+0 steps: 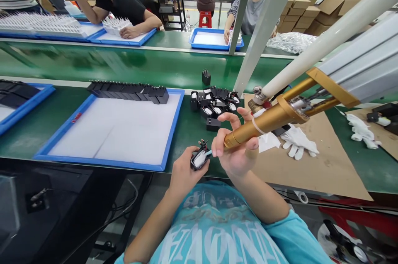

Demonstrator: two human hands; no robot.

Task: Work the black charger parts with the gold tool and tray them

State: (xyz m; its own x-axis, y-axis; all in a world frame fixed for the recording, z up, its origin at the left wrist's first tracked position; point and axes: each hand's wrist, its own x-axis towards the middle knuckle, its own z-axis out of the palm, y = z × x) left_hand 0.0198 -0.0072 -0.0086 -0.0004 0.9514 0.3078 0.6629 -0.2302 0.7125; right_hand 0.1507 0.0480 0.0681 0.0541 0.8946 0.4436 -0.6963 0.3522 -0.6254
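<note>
My left hand (183,172) is closed around a small black charger part (200,158) with a white inside, held just above the near edge of the green bench. My right hand (234,145) grips a gold dispensing gun (267,121) near its tip. The gun's thin blue nozzle (207,153) touches the open top of the part. A white tube (329,35) runs up and to the right from the gun. A heap of similar black parts (214,104) lies on the bench just beyond my hands.
A blue tray (169,139) with a white sheet sits left of my hands, a row of black parts (130,91) along its far edge. White gloves (297,139) lie on brown cardboard (311,168) at right. Several people work at blue trays across the green conveyor (124,64).
</note>
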